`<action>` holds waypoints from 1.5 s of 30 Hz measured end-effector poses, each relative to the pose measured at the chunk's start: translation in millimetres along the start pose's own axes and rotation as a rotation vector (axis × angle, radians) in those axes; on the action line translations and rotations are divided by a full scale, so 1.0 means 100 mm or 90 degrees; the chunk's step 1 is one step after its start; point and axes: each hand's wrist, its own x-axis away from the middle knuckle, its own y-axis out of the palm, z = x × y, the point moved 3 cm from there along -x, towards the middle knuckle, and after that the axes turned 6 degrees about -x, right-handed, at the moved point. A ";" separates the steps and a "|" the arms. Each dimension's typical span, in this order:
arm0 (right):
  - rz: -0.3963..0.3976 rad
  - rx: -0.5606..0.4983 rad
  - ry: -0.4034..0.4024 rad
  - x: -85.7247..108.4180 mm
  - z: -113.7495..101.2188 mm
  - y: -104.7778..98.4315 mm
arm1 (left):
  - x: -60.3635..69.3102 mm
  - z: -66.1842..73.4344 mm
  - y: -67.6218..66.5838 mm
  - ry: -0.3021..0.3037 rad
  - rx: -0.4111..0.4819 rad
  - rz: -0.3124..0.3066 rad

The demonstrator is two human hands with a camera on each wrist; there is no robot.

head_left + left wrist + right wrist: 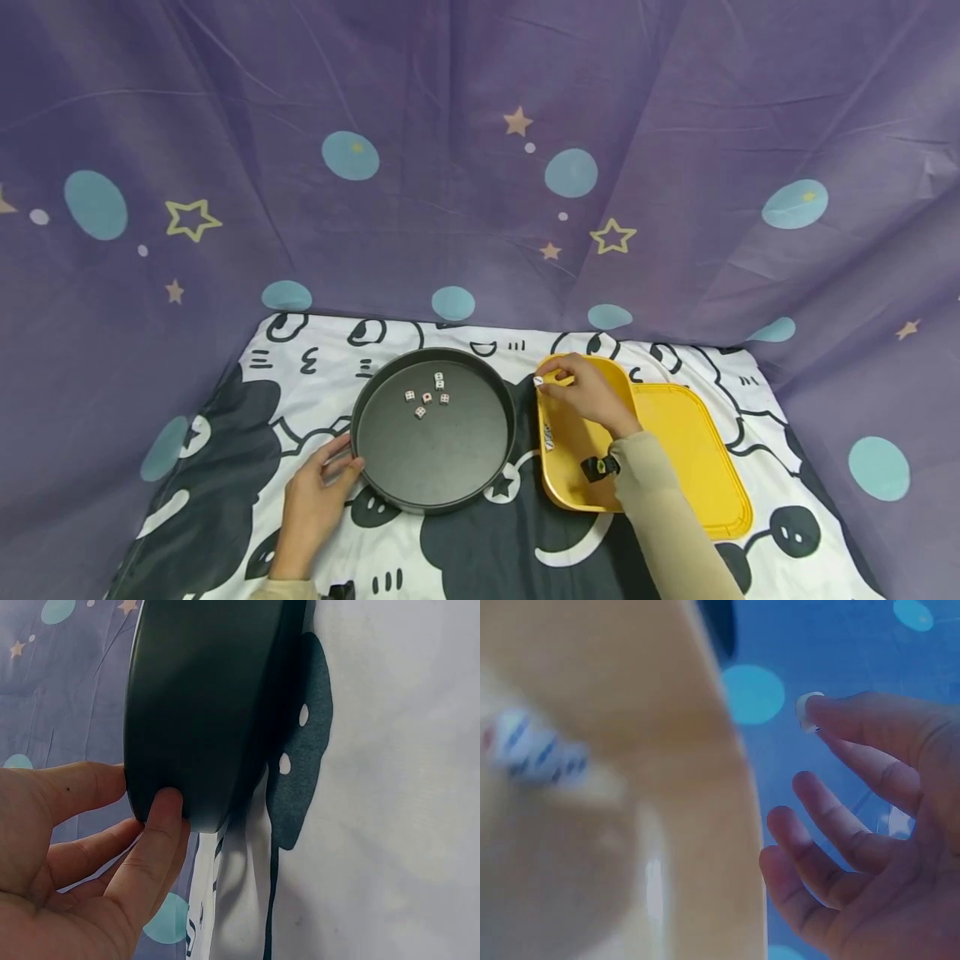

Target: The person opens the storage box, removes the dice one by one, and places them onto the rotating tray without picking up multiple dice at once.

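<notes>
My left hand (313, 504) holds the left side of a round dark pan (431, 467), its fingertips at the rim and outer wall in the left wrist view. Inside the pan lie several small white dice (427, 398), loosely grouped toward the far side. Between thumb and index finger, my right hand (588, 396) pinches one white die (537, 381) above the far left rim of a yellow tub (573, 492). The other right fingers are spread loosely in the right wrist view. More dice (548, 437) lie in a short row along the tub's left wall; they look blurred up close.
A flat yellow lid (693, 467) lies on the cloth right of the tub, partly behind the right sleeve. Black, white and grey cartoon cloth (390, 575) covers the table. A purple curtain (450, 208) hangs behind and at both sides.
</notes>
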 end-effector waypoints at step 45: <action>-0.022 -0.060 -0.055 -0.58 -0.63 0.83 | -0.02 0.00 -0.02 -0.004 -0.009 -0.007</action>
